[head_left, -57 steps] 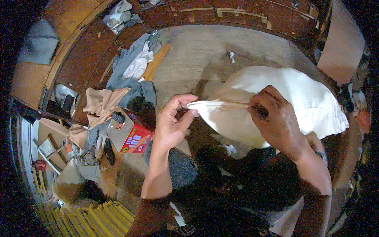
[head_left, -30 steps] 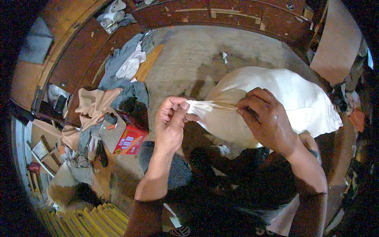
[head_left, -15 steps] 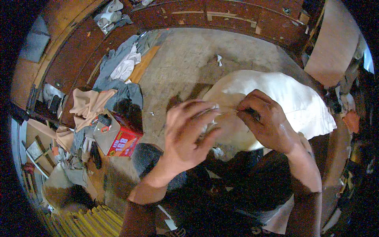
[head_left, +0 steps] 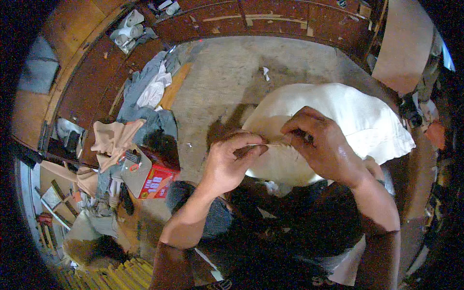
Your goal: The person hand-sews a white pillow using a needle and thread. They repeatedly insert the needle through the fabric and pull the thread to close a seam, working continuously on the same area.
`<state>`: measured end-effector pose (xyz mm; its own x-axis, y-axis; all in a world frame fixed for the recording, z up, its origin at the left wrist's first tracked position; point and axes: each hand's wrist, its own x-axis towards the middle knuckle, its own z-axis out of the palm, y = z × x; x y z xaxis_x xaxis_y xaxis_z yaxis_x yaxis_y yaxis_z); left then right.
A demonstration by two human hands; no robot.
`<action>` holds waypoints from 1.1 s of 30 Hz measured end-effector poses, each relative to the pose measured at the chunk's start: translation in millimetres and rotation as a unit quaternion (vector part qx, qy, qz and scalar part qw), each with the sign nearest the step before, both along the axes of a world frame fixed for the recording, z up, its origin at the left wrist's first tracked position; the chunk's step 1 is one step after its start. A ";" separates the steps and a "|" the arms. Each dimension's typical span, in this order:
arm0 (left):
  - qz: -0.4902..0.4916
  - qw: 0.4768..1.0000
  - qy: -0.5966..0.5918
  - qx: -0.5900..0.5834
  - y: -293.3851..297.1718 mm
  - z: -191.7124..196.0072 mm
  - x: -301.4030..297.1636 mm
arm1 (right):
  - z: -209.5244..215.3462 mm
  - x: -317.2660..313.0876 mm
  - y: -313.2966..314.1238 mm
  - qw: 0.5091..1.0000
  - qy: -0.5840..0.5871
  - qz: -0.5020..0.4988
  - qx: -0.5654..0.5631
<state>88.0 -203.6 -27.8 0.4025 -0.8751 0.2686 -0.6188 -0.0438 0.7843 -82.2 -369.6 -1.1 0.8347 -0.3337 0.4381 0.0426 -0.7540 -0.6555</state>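
Note:
Both my hands are raised in front of a large white, rounded padded piece [head_left: 367,121] that looks like an upholstered cushion. My left hand [head_left: 229,164] is closed, thumb and forefinger pinched at their tips. My right hand [head_left: 324,145] is also closed in a pinch, its fingers curled over. A thin pale strand or strip [head_left: 275,143] seems to run between the two pinches; it is too fine to name. Part of the white piece is hidden behind my right hand and wrist, and it lies close to my dark-clothed lap.
On the left stands a red printed box [head_left: 159,182] with small dark items on its top flap. Beige cloth [head_left: 113,140] and grey-blue fabric [head_left: 140,96] lie beyond it. Brown wooden cabinets [head_left: 208,21] line the back. A pale board [head_left: 401,46] leans at the far right.
My left hand, blurred with fingers apart before, has closed into a pinch and come down slightly. My right hand stays pinched and has shifted little. The whole view has turned slightly.

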 end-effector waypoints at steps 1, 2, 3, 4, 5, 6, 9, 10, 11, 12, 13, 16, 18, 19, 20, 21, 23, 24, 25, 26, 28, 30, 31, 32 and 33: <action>0.001 0.999 0.040 0.027 0.8 4.3 2.1 | -1.3 0.1 -3.4 1.000 -0.017 -0.016 0.009; 0.004 0.995 0.082 0.054 2.8 5.9 4.0 | -4.1 0.7 -5.7 0.999 -0.033 -0.032 0.019; 0.007 0.994 0.095 0.046 3.3 4.5 5.5 | 0.3 -0.8 -8.2 0.998 -0.043 -0.046 -0.003; 0.010 0.994 0.107 0.038 3.1 0.8 7.2 | -0.7 0.2 -9.5 0.996 -0.051 -0.047 0.063; 0.008 0.992 0.123 0.027 0.8 -3.1 7.8 | -0.4 -1.5 -11.6 0.989 -0.055 -0.053 0.125; 0.002 0.992 0.126 0.022 -0.4 -5.8 8.6 | -0.3 -2.6 -13.1 0.979 -0.059 -0.058 0.186; -0.012 0.994 0.108 -0.003 -0.6 -11.1 12.6 | 2.1 1.1 -9.3 0.959 -0.086 -0.051 0.265; -0.018 0.996 0.086 -0.017 0.2 -12.6 14.3 | 3.8 1.9 -7.6 0.955 -0.079 -0.048 0.280; -0.027 0.997 0.066 -0.033 -0.6 -13.5 14.2 | 5.7 1.3 -6.5 0.952 -0.071 -0.047 0.293; -0.020 0.997 0.064 -0.027 -0.6 -12.1 12.6 | 7.2 0.8 -5.4 0.950 -0.049 -0.050 0.304; -0.013 0.998 0.061 -0.021 0.1 -10.1 10.2 | 7.9 0.2 -4.8 0.947 -0.027 -0.052 0.315; 0.002 0.997 0.081 -0.009 1.0 -10.9 7.9 | 0.8 1.9 -5.6 0.906 -0.016 0.001 0.422; 0.006 0.996 0.085 -0.018 2.0 -10.0 7.4 | 0.9 4.6 -2.2 0.891 -0.045 0.018 0.451; 0.006 0.997 0.078 -0.028 2.2 -10.0 7.0 | 0.7 5.9 -0.3 0.883 -0.060 0.026 0.464; 0.005 0.997 0.073 -0.038 2.1 -11.2 6.5 | -2.1 7.0 0.9 0.883 -0.062 0.027 0.464; 0.008 0.996 0.075 -0.039 2.3 -11.8 5.8 | -5.0 8.2 2.1 0.883 -0.066 0.027 0.464; 0.015 0.996 0.081 -0.042 3.3 -13.1 5.0 | -8.0 9.3 2.1 0.889 -0.061 0.028 0.453; 0.014 0.995 0.085 -0.043 3.6 -13.9 5.4 | -9.4 9.0 0.9 0.895 -0.054 0.028 0.443; 0.013 0.995 0.089 -0.043 3.9 -14.7 6.0 | -10.7 9.0 0.1 0.900 -0.047 0.028 0.432; 0.012 0.995 0.094 -0.044 4.1 -15.4 6.2 | -11.9 9.0 -0.3 0.899 -0.051 0.027 0.435; 0.002 0.996 0.083 -0.043 3.4 -15.9 7.2 | -14.3 9.7 -0.6 0.896 -0.057 0.027 0.440; 0.001 0.996 0.074 -0.042 3.5 -16.1 7.3 | -14.3 11.8 3.9 0.876 -0.093 0.024 0.472; 0.006 0.997 0.071 -0.042 3.5 -16.6 6.5 | -14.5 12.6 5.5 0.866 -0.112 0.022 0.487; 0.011 0.997 0.067 -0.041 3.7 -16.6 5.9 | -15.4 12.7 4.6 0.865 -0.108 0.030 0.489; 0.015 0.997 0.063 -0.040 3.9 -15.7 5.0 | -17.0 12.3 2.6 0.864 -0.105 0.038 0.491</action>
<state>93.0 -199.8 -43.5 0.4631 -0.8402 0.2823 -0.5152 0.0040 0.8571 -69.9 -367.0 -18.1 0.8078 -0.5773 0.1188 0.2627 0.1724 -0.9494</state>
